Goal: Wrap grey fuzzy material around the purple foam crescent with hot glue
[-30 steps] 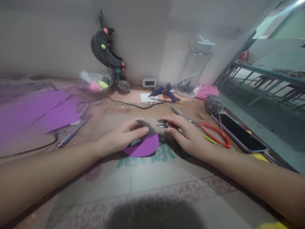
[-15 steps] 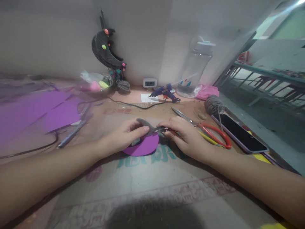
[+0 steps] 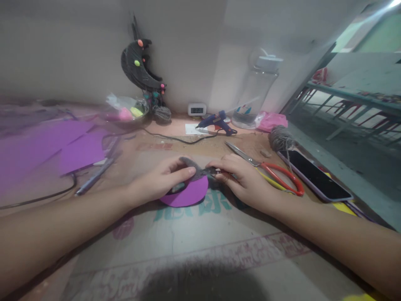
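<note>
My left hand [image 3: 163, 180] is closed over a round purple foam piece [image 3: 188, 194] lying on the table, its thumb pressing a grey woolly strip [image 3: 191, 166] along the piece's upper edge. My right hand [image 3: 242, 177] grips small thread snips [image 3: 213, 170], whose blades touch the right end of the grey strip. Both forearms rest low over a printed sheet [image 3: 194, 238] on the table.
Red-handled scissors [image 3: 269, 169] and a phone [image 3: 315, 174] lie right of my right hand, with a grey yarn ball [image 3: 280, 137] behind them. A blue glue gun [image 3: 216, 121], a clear jar [image 3: 258, 90], a small clock [image 3: 196, 109] and a bowl [image 3: 128, 112] stand at the back. Purple foam sheets [image 3: 62, 148] lie left.
My right hand has moved left with the snips until their blades meet the grey strip. The left hand has stayed on the purple piece.
</note>
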Action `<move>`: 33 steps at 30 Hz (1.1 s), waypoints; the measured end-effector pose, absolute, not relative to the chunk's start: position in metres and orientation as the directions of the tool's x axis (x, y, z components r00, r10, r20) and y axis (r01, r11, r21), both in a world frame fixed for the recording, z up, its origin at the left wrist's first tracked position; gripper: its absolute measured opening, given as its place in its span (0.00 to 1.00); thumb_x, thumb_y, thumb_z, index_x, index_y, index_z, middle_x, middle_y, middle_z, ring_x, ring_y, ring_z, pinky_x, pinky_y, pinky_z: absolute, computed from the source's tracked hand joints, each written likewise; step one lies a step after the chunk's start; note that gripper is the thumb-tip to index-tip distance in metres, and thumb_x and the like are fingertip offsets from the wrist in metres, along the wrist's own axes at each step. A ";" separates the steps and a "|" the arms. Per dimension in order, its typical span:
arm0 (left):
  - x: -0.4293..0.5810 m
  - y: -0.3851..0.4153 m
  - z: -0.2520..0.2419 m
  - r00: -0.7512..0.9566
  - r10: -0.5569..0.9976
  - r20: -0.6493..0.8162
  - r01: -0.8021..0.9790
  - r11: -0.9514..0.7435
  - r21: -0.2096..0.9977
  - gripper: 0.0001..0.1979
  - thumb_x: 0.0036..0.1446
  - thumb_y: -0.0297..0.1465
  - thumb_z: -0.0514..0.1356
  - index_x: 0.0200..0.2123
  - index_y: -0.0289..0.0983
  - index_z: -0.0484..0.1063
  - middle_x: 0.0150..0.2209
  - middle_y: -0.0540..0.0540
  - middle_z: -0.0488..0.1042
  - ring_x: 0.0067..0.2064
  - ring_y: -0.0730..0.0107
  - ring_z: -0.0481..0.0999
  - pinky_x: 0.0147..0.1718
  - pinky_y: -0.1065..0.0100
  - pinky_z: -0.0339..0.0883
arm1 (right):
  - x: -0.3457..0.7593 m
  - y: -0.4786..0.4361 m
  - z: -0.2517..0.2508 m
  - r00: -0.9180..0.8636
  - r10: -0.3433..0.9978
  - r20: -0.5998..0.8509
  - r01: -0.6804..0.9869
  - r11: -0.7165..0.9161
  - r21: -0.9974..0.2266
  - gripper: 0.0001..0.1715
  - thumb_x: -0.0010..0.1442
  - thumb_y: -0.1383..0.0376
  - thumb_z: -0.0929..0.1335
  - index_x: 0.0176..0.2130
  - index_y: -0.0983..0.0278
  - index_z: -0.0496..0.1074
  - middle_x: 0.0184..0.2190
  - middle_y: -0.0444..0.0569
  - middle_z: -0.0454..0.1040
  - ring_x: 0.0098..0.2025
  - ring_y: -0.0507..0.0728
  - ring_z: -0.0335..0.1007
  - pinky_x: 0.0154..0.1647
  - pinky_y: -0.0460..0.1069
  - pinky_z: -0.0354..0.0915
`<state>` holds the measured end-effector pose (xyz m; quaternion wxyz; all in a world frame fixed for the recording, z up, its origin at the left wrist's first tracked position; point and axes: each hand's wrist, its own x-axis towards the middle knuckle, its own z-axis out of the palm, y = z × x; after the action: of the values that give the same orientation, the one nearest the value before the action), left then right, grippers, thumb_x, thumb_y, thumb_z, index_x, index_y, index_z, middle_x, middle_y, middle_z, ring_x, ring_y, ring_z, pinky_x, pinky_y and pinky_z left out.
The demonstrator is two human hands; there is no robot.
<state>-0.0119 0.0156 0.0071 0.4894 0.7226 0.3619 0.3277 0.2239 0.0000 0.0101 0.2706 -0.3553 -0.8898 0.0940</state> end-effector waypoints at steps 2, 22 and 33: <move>-0.012 0.016 0.007 0.518 0.847 0.122 0.201 -0.259 0.945 0.11 0.57 0.39 0.59 0.33 0.37 0.72 0.31 0.49 0.73 0.33 0.69 0.71 0.33 0.68 0.67 | 0.224 0.000 0.010 -0.601 0.679 0.423 0.577 0.734 -0.359 0.13 0.66 0.68 0.62 0.49 0.65 0.72 0.32 0.49 0.71 0.37 0.57 0.65 0.39 0.52 0.61; -0.010 0.015 0.005 0.526 0.845 0.092 0.162 -0.206 0.965 0.10 0.60 0.39 0.59 0.36 0.37 0.71 0.33 0.49 0.74 0.33 0.70 0.70 0.33 0.70 0.63 | 0.224 -0.001 0.009 -0.491 0.724 0.485 0.587 0.686 -0.430 0.14 0.66 0.67 0.63 0.51 0.64 0.70 0.39 0.50 0.74 0.41 0.56 0.70 0.43 0.52 0.65; -0.011 0.016 0.002 0.511 0.838 0.191 0.166 -0.314 0.935 0.12 0.62 0.40 0.56 0.38 0.37 0.71 0.35 0.48 0.73 0.37 0.67 0.71 0.37 0.67 0.66 | 0.226 0.002 0.009 -0.562 0.702 0.438 0.570 0.712 -0.411 0.14 0.67 0.65 0.62 0.51 0.63 0.71 0.32 0.49 0.71 0.37 0.56 0.67 0.40 0.52 0.63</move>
<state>-0.0106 0.0158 0.0016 0.4734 0.7288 0.3446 0.3549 0.2260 0.0019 0.0095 0.2961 -0.3626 -0.8765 0.1118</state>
